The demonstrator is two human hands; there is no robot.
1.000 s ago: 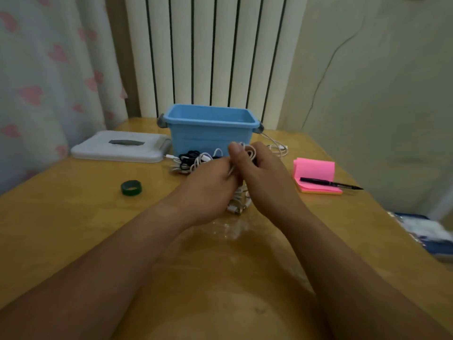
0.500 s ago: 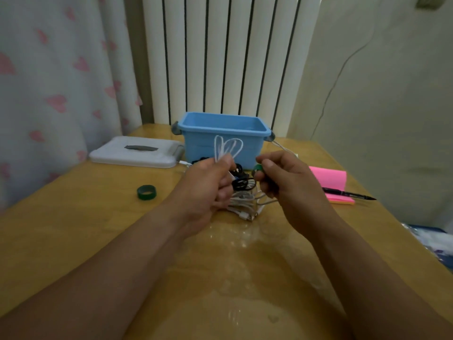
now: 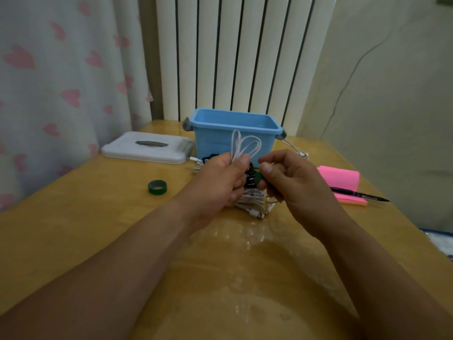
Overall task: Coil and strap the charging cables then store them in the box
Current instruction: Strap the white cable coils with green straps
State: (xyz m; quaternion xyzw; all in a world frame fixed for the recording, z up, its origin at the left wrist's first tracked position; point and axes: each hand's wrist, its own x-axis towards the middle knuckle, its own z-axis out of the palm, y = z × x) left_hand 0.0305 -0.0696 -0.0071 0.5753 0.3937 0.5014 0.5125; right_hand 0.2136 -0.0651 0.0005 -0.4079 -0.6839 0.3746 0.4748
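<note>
Coil of white cable (image 3: 245, 146) is gripped by left hand (image 3: 220, 182) just in front of blue box (image 3: 213, 141), long axis upright | green strap (image 3: 257, 177) is pinched by right hand (image 3: 289, 177), beside coil waist | crosswise wrap is judged next

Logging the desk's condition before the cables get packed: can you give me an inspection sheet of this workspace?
Surface: glossy wooden table.
Job's things: blue plastic box, open; flat white lid beside it; green strap ring on table.
Clutter: pink sticky-note pad, black pen lying on it.
Hands: left hand grips looped white cable; right hand pinches small green strap.
Cables: loose white cables and black cable piled before the box.
Surroundings: white ribbed radiator, heart-print curtain.
</note>
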